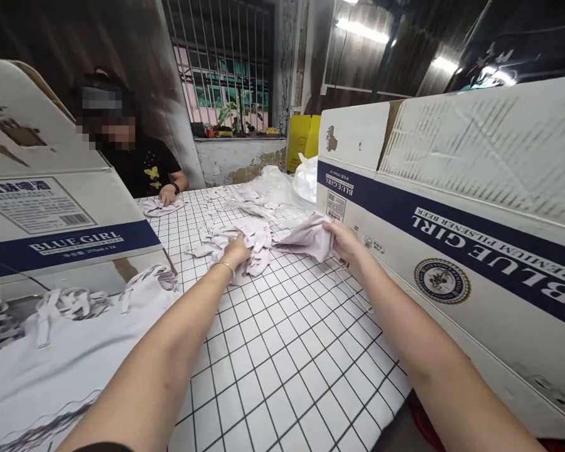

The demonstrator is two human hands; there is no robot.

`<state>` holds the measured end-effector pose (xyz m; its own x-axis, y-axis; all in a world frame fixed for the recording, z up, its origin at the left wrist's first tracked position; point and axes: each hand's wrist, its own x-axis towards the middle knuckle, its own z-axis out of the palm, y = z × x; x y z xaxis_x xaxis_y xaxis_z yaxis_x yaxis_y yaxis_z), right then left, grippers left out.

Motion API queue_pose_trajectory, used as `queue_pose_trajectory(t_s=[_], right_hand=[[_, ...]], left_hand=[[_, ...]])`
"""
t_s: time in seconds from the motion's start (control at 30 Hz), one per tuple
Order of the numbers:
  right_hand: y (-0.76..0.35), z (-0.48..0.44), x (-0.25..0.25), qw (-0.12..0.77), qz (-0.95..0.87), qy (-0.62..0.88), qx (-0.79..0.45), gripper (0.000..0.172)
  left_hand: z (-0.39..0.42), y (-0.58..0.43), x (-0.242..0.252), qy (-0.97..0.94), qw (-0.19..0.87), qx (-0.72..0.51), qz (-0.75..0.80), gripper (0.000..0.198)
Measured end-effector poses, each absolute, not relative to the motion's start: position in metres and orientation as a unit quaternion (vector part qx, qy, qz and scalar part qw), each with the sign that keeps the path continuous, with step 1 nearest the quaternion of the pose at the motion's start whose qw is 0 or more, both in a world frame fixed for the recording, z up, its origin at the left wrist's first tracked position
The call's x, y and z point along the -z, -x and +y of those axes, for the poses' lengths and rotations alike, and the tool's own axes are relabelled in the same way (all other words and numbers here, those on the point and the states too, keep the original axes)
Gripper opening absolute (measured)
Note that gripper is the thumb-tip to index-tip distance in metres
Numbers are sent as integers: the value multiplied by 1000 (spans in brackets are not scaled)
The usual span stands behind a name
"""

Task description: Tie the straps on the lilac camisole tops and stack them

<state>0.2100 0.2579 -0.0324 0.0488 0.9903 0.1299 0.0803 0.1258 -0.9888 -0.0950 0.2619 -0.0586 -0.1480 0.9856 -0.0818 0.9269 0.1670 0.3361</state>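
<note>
Both my arms reach far across a table covered in a white cloth with a black grid. With its fingers curled in, my left hand grips a rumpled heap of pale lilac fabric pieces. My right hand pinches the edge of a separate pale lilac fabric piece, lifted partly off the table to the right of the heap. This piece is spread out, and its left end lies close to the heap; whether they touch I cannot tell.
A white carton walls off the right side; another carton stands at left. Pale fabric with ties lies at lower left. Across the table sits a person, one hand on lilac fabric. Clear plastic bags lie behind the heap.
</note>
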Motion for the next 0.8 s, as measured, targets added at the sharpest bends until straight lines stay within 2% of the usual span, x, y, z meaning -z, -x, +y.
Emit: queue_pose_trajectory(t_s=[0.13, 0.2, 0.27, 0.33, 0.43, 0.57, 0.7, 0.73, 0.8], right_hand=[[-212, 226, -19, 569, -502, 352, -548, 21], [-209, 203, -38, 544, -521, 320, -575, 20], [-204, 179, -50, 510, -548, 305, -590, 21], [-200, 157, -56, 479, -568, 303, -597, 23], [-195, 130, -60, 457, -577, 309, -602, 24], [-190, 109, -77, 489, -573, 344, -560, 18], [-189, 95, -115, 565, -577, 347, -478, 13], [-190, 91, -123, 577, -584, 331, -465, 13], [-194, 85, -130, 577, -609, 299, -454, 16]], left_hand=[[238, 38, 19, -705, 128, -191, 670, 62], [216, 16, -2, -767, 207, -283, 537, 69], [190, 3, -17, -789, 358, -339, 366, 71], [167, 3, -23, -755, 492, -344, 261, 57], [135, 19, -26, -689, 575, -357, 259, 26], [95, 42, -60, -662, 570, -390, 291, 20], [64, 47, -120, -686, 463, -489, 276, 23], [61, 48, -128, -711, 430, -484, 276, 24], [59, 53, -127, -784, 376, -390, 303, 24]])
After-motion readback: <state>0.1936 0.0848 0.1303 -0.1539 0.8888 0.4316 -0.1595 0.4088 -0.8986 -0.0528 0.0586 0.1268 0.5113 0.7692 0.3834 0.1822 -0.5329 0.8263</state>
